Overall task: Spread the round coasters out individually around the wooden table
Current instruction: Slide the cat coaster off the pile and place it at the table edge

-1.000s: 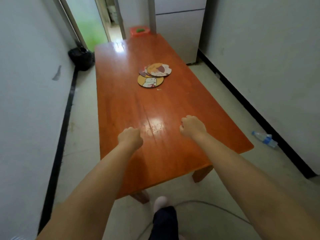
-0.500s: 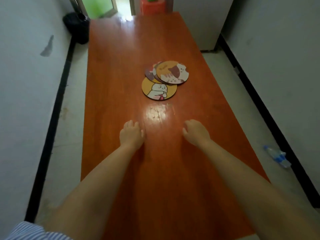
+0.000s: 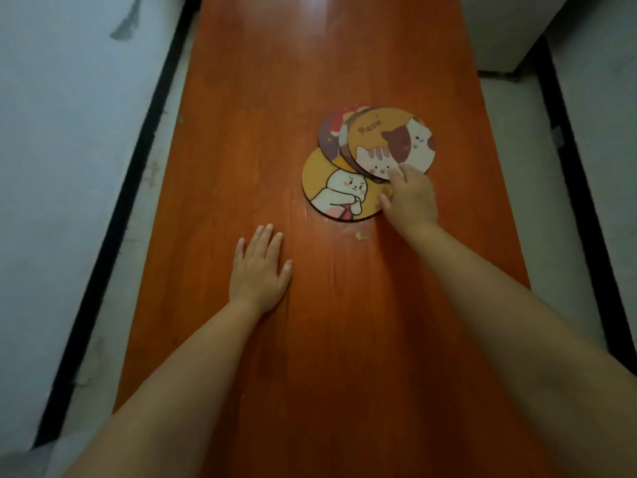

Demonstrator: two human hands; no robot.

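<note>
On the orange wooden table [image 3: 275, 81], several round coasters lie overlapped in a pile right of centre. A yellow rabbit coaster [image 3: 331, 188] is nearest, partly under the others. A yellow cat coaster [image 3: 389, 139] marked "Meow" lies on top, with a purple coaster [image 3: 329, 136] and another edge peeking out to its left. My right hand [image 3: 412, 198] rests at the pile's near right side, fingertips on the cat coaster's near edge and thumb on the rabbit coaster, gripping nothing. My left hand [image 3: 260, 270] lies flat and spread on the bare wood, apart from the pile.
Narrow strips of pale floor [image 3: 148, 188] run along both long sides of the table, bounded by white walls with black baseboards. A white cabinet [image 3: 499, 29] stands at the far right corner. A small crumb [image 3: 362, 235] lies near my right wrist.
The view has moved forward over the table. My right hand reached ahead from a fist onto the coaster pile. My left hand opened and now lies flat on the wood.
</note>
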